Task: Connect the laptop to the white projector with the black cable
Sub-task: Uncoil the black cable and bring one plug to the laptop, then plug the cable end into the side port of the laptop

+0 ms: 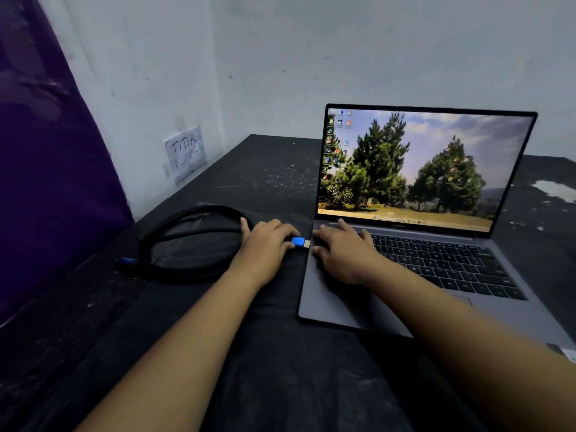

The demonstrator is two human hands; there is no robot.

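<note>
A grey laptop point(414, 275) stands open on the black table, its screen lit with a tree wallpaper. My left hand point(265, 247) grips the blue plug point(300, 242) of the black cable point(187, 241). The plug's gold tip sits right at the laptop's left edge. My right hand point(343, 251) rests flat on the laptop's left side, over the keyboard's corner. The cable lies coiled on the table to the left, its other blue plug point(126, 261) at the coil's near-left end. No white projector is in view.
The black table point(265, 176) meets a pale wall at the back and left. A paper note point(186, 152) is taped to the wall. A purple cloth point(46, 166) hangs at the far left. White scuffs point(554, 190) mark the table at right.
</note>
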